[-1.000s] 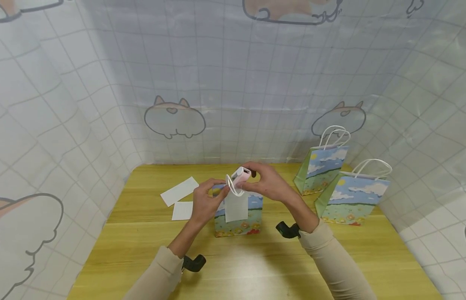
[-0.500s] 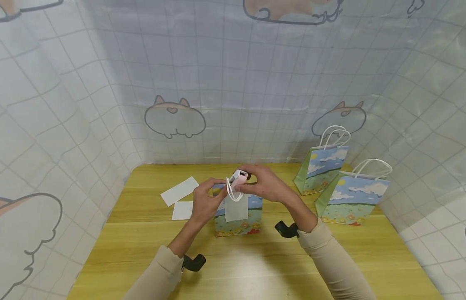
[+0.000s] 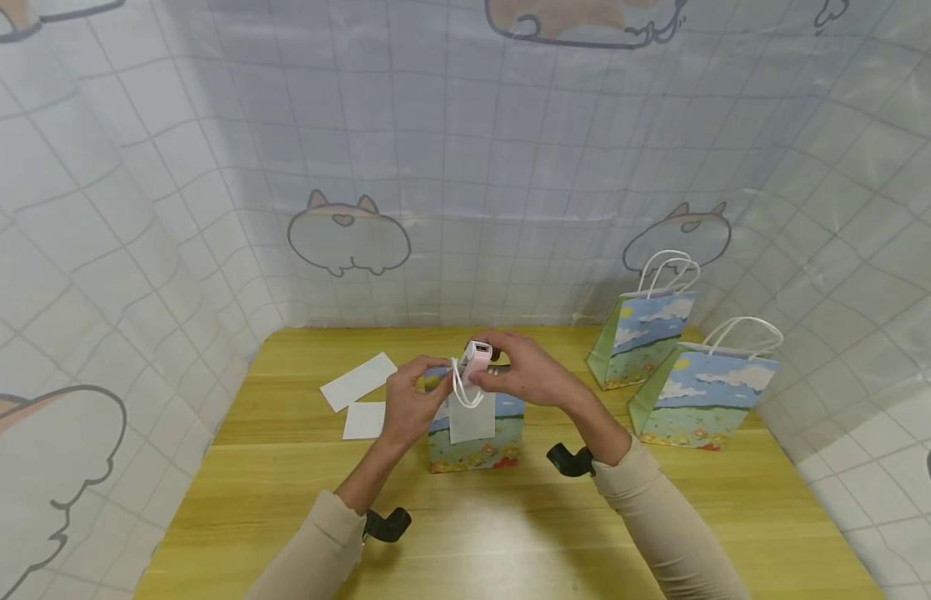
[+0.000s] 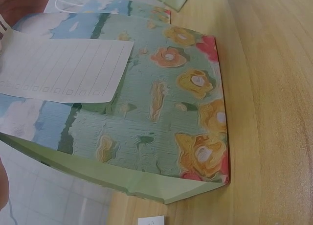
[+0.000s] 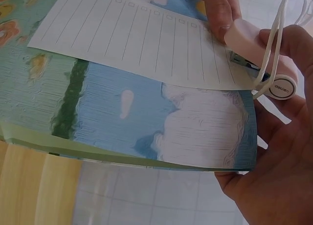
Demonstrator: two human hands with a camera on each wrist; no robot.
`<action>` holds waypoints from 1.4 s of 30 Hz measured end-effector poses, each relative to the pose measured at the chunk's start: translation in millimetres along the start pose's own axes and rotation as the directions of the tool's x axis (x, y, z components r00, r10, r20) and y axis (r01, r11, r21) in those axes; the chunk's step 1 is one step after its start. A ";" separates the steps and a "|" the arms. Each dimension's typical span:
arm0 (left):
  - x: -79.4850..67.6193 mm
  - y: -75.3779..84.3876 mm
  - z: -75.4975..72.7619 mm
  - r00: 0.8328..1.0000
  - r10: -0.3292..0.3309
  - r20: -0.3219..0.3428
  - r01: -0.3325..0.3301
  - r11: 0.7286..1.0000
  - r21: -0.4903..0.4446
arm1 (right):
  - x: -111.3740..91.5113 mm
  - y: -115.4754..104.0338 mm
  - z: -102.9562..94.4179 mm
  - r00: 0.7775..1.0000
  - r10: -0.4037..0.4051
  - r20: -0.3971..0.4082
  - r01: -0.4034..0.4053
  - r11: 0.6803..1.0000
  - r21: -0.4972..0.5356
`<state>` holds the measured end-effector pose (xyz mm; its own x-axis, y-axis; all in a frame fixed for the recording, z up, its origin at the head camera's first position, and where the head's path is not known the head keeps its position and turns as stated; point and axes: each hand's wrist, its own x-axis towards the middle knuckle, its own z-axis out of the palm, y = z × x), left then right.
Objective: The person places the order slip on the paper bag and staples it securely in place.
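Note:
A paper gift bag (image 3: pixel 474 460) with a sky-and-flower print stands upright at the table's middle. A lined white paper slip (image 4: pixel 68 71) lies flat against its front, at the top edge. My left hand (image 3: pixel 414 402) pinches slip and bag together at the top left. In my right hand (image 3: pixel 533 371) is a small pink stapler (image 5: pixel 247 39), gripped between thumb and fingers, its jaws over the slip's top and the bag's rim. The bag's white cord handle (image 5: pixel 276 49) loops across the stapler. The bag's opening is mostly hidden by the hands.
Two matching gift bags, a rear one (image 3: pixel 648 337) and a nearer one (image 3: pixel 705 400), stand at the right with handles up. A long paper slip (image 3: pixel 357 382) and a shorter paper slip (image 3: pixel 363 421) lie left on the wooden table (image 3: pixel 285 500). A patterned curtain surrounds the table.
My right hand has shifted slightly left and down, turning the stapler more upright over the bag's rim. The handle loop has slid down with it. My left hand has stayed in place.

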<state>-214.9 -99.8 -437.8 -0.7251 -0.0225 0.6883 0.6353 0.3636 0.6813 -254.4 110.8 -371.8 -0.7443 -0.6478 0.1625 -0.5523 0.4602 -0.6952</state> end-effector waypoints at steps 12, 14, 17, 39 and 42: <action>0.8 8.8 -2.6 1.000 -0.002 -0.003 0.002 1.000 -0.007 | 0.4 -1.4 2.7 0.999 -0.010 -0.038 0.011 1.000 0.012; 0.3 8.9 -2.7 1.000 -0.005 -0.003 0.005 1.000 -0.012 | 0.8 -0.7 3.5 0.999 -0.021 -0.044 0.021 1.000 0.009; -0.1 9.0 -2.7 1.000 -0.008 -0.002 0.008 1.000 -0.015 | 1.6 -0.3 4.2 0.998 -0.035 -0.045 0.035 0.999 0.002; 7.1 11.1 -18.0 0.969 -0.110 0.222 0.118 0.993 -0.022 | 3.4 -0.4 5.3 0.997 -0.054 -0.062 0.050 0.996 -0.069; 8.3 4.2 -20.1 0.944 -0.140 0.299 0.152 0.988 -0.017 | 2.6 0.5 5.4 0.996 -0.056 -0.063 0.051 0.996 -0.066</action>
<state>-212.9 -117.2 -424.2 -0.8531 0.2064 0.4792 0.5218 0.3403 0.7823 -254.6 106.2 -375.5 -0.7346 -0.6329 0.2445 -0.6135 0.4657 -0.6378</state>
